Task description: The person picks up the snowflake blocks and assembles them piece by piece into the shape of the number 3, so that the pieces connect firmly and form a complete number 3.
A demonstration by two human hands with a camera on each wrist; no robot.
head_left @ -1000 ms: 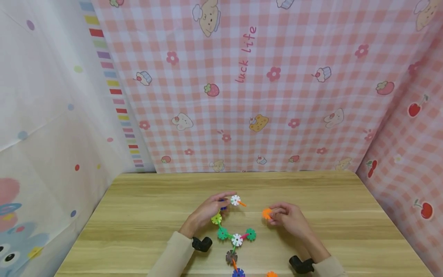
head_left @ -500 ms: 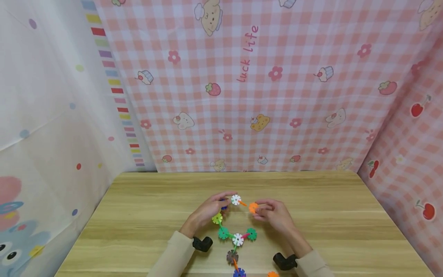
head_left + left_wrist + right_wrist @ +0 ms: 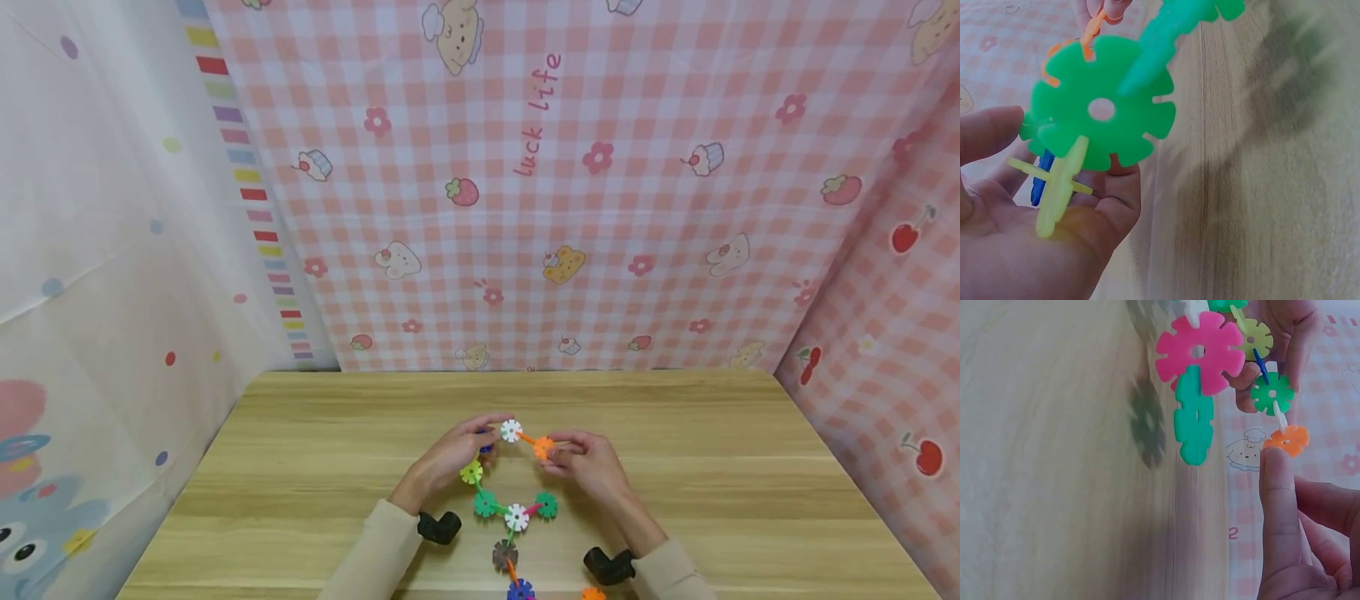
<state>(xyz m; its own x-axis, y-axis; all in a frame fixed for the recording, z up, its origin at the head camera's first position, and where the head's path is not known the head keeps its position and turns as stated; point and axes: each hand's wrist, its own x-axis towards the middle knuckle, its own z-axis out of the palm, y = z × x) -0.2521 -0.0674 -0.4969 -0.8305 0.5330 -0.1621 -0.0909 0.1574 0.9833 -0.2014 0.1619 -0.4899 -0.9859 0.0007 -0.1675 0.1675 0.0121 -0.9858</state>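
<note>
My left hand (image 3: 455,452) grips a chain of notched plastic discs near its blue disc (image 3: 486,442). In the left wrist view its thumb lies against a small green edge, behind the big green disc (image 3: 1102,103). The chain runs through a yellow disc (image 3: 471,472), a green disc (image 3: 485,503), a white disc (image 3: 516,517) and a brown disc (image 3: 505,554). Beyond my left fingers another white disc (image 3: 512,431) carries an orange disc seen edge-on (image 3: 527,438). Against that piece, my right hand (image 3: 596,467) pinches a second orange disc (image 3: 542,448).
A pink disc (image 3: 1200,353) and a teal-green disc (image 3: 1194,419) form a side branch of the chain. One loose-looking orange disc (image 3: 593,594) lies at the lower frame edge. Patterned cloth (image 3: 570,208) hangs behind the wooden table (image 3: 315,467).
My right hand has moved left with its orange disc, from apart to meeting the orange piece on the white disc. My left hand has kept its place and grip.
</note>
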